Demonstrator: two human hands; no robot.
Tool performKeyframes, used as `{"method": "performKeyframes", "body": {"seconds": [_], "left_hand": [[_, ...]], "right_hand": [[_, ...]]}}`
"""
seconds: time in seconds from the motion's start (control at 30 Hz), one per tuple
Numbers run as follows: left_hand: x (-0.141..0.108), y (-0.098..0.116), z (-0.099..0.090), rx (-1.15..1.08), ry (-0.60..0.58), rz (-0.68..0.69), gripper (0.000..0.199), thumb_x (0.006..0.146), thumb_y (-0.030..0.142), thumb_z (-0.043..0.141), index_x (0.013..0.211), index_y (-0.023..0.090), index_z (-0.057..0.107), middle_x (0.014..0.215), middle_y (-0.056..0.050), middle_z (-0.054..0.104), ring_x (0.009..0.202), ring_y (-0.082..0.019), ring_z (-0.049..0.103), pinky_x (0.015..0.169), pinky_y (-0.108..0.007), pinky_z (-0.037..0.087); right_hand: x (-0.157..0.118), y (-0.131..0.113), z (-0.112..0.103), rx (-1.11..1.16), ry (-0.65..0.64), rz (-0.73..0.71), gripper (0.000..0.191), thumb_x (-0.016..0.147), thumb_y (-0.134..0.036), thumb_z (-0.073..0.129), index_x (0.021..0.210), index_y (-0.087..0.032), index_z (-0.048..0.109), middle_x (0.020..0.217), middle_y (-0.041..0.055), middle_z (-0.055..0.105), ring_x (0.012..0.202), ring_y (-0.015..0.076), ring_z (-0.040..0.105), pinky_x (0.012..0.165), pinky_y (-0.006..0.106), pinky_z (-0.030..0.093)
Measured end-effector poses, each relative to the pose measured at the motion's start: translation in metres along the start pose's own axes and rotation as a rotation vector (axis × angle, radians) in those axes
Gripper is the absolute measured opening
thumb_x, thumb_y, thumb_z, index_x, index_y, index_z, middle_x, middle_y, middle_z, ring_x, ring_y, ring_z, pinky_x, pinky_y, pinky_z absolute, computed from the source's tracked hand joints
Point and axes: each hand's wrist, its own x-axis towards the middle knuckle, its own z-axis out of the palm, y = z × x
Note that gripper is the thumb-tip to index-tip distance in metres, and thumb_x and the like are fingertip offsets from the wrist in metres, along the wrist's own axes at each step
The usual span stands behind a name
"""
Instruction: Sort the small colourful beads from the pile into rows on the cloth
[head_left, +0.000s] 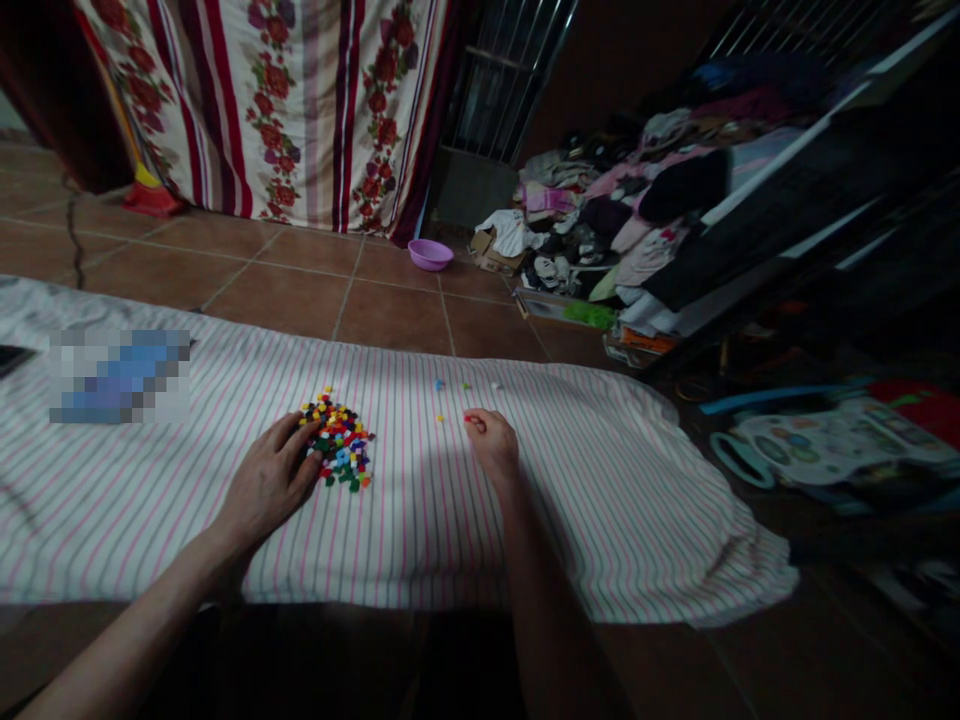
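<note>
A pile of small pieces in many colours (343, 445) lies on the striped cloth (420, 500). My left hand (270, 475) rests at the pile's left edge, fingers apart and fingertips touching the pieces. To the right, my right hand (493, 445) is closed in a pinch on a small red piece (468, 417) just at or above the cloth. Around it lie single pieces: a blue one (439, 384), a green one (466, 386), a white one (496, 385) and a yellow one (440, 418).
A blurred-out blue object (124, 375) lies on the cloth at the left. Beyond the cloth, a purple basin (430, 255) stands on the tiled floor before a floral curtain (300, 110). Heaped clothes (600, 210) are at the back right, a light plastic toy (817, 440) at the right.
</note>
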Motion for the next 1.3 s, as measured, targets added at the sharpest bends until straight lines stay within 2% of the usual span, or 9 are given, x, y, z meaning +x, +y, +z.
{"method": "performKeyframes", "body": {"seconds": [0.13,0.37,0.63,0.83,1.0,1.17,1.3], "left_hand": [[0.000,0.001,-0.001,0.009,-0.008,0.005,0.046,0.095,0.043,0.038,0.126,0.014,0.057,0.132,-0.018,0.056,0.122,-0.030,0.056,0.101,-0.048,0.051],[0.000,0.000,0.001,-0.011,0.004,-0.010,0.044,0.094,0.043,0.040,0.125,0.017,0.057,0.132,-0.016,0.056,0.122,-0.030,0.055,0.100,-0.049,0.051],[0.001,0.000,-0.002,-0.022,-0.006,-0.041,0.041,0.092,0.042,0.042,0.123,0.020,0.058,0.133,-0.013,0.057,0.121,-0.029,0.057,0.099,-0.048,0.052],[0.002,0.001,-0.004,-0.036,-0.031,-0.054,0.043,0.093,0.042,0.042,0.124,0.016,0.058,0.134,-0.016,0.056,0.124,-0.029,0.054,0.103,-0.048,0.049],[0.001,0.001,-0.002,-0.052,-0.033,-0.075,0.042,0.093,0.042,0.042,0.124,0.019,0.059,0.135,-0.014,0.056,0.125,-0.029,0.053,0.104,-0.050,0.049],[0.002,0.002,-0.003,-0.054,-0.037,-0.074,0.042,0.093,0.041,0.043,0.125,0.019,0.058,0.134,-0.013,0.056,0.125,-0.028,0.053,0.103,-0.050,0.050],[0.002,0.001,-0.003,-0.056,-0.037,-0.074,0.041,0.094,0.042,0.042,0.125,0.019,0.057,0.135,-0.014,0.055,0.126,-0.028,0.052,0.104,-0.050,0.048]], "right_hand": [[0.000,-0.001,-0.001,-0.021,-0.021,0.011,0.021,0.077,-0.018,0.055,0.087,-0.020,0.073,0.083,0.0048,0.066,0.072,0.0164,0.061,0.069,0.026,0.047],[0.002,0.003,-0.002,0.046,-0.021,-0.005,0.020,0.073,-0.020,0.057,0.084,-0.022,0.073,0.080,0.0034,0.066,0.068,0.0147,0.060,0.067,0.026,0.048],[0.003,0.007,-0.004,0.125,-0.016,0.003,0.023,0.070,-0.027,0.055,0.083,-0.022,0.073,0.077,0.0021,0.067,0.065,0.0145,0.059,0.067,0.027,0.049],[0.003,0.008,-0.003,0.151,-0.036,0.014,0.028,0.071,-0.032,0.053,0.085,-0.019,0.073,0.077,0.0042,0.068,0.065,0.0158,0.058,0.068,0.029,0.048],[0.003,0.009,-0.003,0.172,-0.001,0.016,0.031,0.075,-0.037,0.054,0.089,-0.018,0.073,0.076,0.0052,0.067,0.066,0.0167,0.058,0.067,0.030,0.048],[-0.002,-0.016,-0.001,0.218,0.030,-0.071,0.025,0.078,-0.036,0.055,0.086,-0.019,0.071,0.077,0.0049,0.065,0.065,0.0154,0.057,0.066,0.028,0.049],[-0.017,-0.052,0.007,0.256,-0.141,-0.242,0.016,0.082,-0.028,0.056,0.085,-0.019,0.069,0.080,0.0045,0.064,0.065,0.0141,0.057,0.066,0.026,0.049]]}}
